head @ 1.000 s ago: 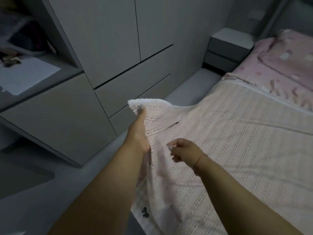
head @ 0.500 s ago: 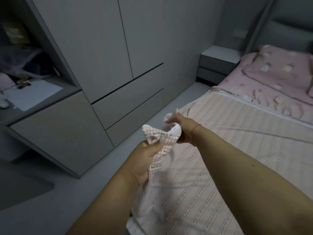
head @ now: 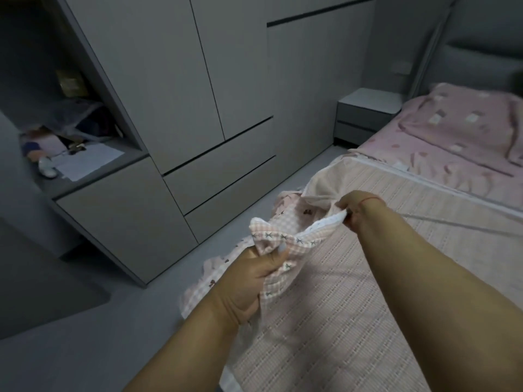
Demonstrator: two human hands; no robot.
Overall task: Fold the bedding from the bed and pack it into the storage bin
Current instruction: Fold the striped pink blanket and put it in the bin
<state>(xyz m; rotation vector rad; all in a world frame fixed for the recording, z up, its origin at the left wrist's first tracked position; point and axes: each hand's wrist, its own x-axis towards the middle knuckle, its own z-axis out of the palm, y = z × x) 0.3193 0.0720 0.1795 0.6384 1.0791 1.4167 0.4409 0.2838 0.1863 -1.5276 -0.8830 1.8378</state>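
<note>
So both hands are on the same edge of the blanket (head: 353,278), which covers the near part of the bed (head: 441,154). Left hand (head: 246,281) has its grip curled round a bunched corner with the little bow print, down at the bed's left side. Right hand (head: 353,210) is pinching the white trim a bit farther up that same edge, fingers tight on it. The strip of hem between them sags a little, and it runs from near-left to far-right, roughly along the side of the bed.

The rest of the blanket lies off to the right of both grips, spread flat across the mattress. I'd guess the next move is sliding the right hand farther along the hem toward the pillow (head: 464,123) end to find the other corner, since it's the nearer one to that end. No storage bin anywhere in view.
</note>
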